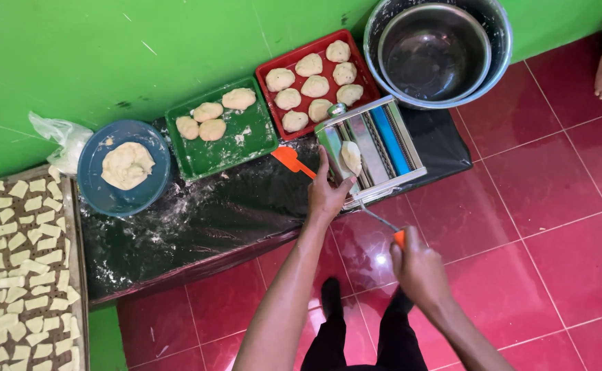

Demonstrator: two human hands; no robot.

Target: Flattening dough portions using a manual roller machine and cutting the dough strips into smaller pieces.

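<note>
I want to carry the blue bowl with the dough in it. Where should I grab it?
Take the blue bowl by its rim on two opposite sides, one from the near edge and one from the green-wall side, coming down from above. The rim is round, wide and bare all around, while the dough lump sits in the middle. The green tray crowds its right side, so I would probably avoid that side.

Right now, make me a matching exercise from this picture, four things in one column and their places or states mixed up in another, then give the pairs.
Things:
1. red tray
2. blue bowl
3. left hand
4. right hand

Places or states:
A. grips the orange crank handle
B. holds one big lump of dough
C. carries eight dough rounds
D. rests against the pasta roller

Pairs: 1-C, 2-B, 3-D, 4-A
</note>
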